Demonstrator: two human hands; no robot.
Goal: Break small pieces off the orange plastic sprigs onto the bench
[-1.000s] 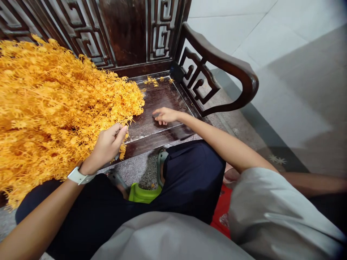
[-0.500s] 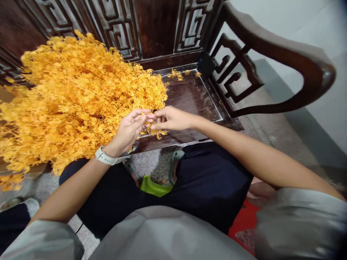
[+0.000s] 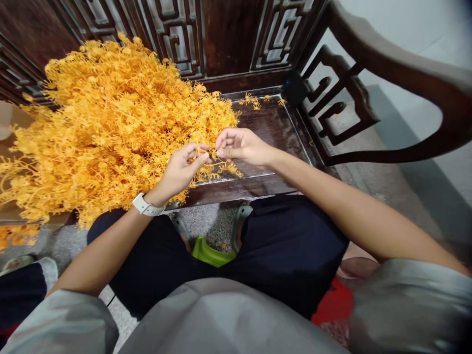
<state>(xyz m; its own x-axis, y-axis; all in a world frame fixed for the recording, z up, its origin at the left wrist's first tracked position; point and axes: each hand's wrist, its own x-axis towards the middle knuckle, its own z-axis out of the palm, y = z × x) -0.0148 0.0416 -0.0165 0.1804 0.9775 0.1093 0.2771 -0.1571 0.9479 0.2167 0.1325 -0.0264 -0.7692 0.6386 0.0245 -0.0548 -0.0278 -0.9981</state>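
A big heap of orange plastic sprigs lies on the left part of a dark wooden bench seat. Both my hands meet just right of the heap's edge, over the seat's front. My left hand, with a white watch on its wrist, pinches one orange sprig between thumb and fingers. My right hand pinches the same sprig from the other side, fingertips touching the left hand's. Part of the sprig dangles below the hands.
The bench has a carved back and a curved armrest at right. A few loose orange bits lie in the seat's back corner. A green stool shows between my knees. Grey floor lies to the right.
My right hand left the bare seat and came left to meet my left hand, and both now pinch one sprig pulled from the heap. The view shifted right and closer.
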